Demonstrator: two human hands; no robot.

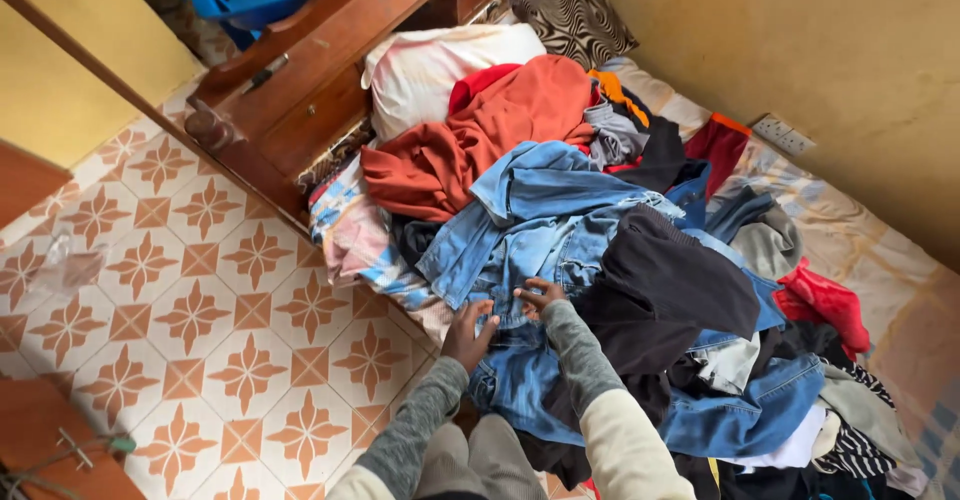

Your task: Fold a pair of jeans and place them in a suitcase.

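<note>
The light blue denim garment, faded and crumpled with seams and a collar-like flap showing, lies on top of the heap of clothes on the bed, near the bed's edge by the patterned tile floor. The left hand rests flat on the denim's lower part with its fingers spread and nothing pinched, and the right hand, just beside it at about 1 o'clock, lies on the same cloth with fingers curled loosely into its folds. At 12 o'clock from the denim sits a rust-orange garment, and at 3 o'clock a black garment overlaps it.
</note>
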